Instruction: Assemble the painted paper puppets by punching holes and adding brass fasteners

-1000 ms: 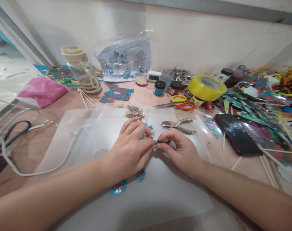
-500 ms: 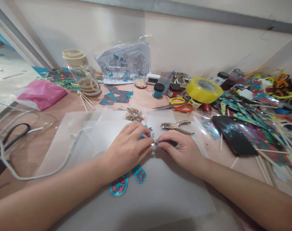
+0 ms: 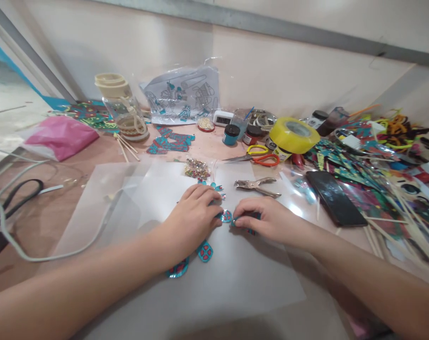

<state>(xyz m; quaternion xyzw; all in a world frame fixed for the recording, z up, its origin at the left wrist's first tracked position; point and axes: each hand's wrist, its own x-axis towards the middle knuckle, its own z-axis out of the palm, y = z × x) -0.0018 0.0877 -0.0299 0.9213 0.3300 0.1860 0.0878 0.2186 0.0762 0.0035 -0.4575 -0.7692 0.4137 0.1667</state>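
Note:
My left hand [image 3: 197,208] is bent over a blue-and-red painted cutout, its thumb and fingers closed on the part beneath. Most of that cutout is covered; its rounded lower pieces [image 3: 205,252] stick out below the palm and a jagged blue end [image 3: 217,188] shows above the fingers. Between the hands lies a round red-patterned end [image 3: 227,216], close to the left fingertips. My right hand [image 3: 258,215] pinches a small blue painted cutout piece [image 3: 251,231], largely hidden by the fingers. Under both hands is a whitish translucent sheet [image 3: 235,288].
Beyond the hands are a metal hole punch [image 3: 256,185], a small clear bag of shiny bits [image 3: 196,168] and scissors [image 3: 258,156]. Yellow tape [image 3: 294,133], paint jars [image 3: 231,134] and a bottle [image 3: 120,108] stand behind. A phone [image 3: 336,198] and sticks lie right, a white cable [image 3: 40,259] left.
My hands have drawn slightly apart, the right one turning a little. The round red-patterned end now shows between them, where the fingertips nearly met before.

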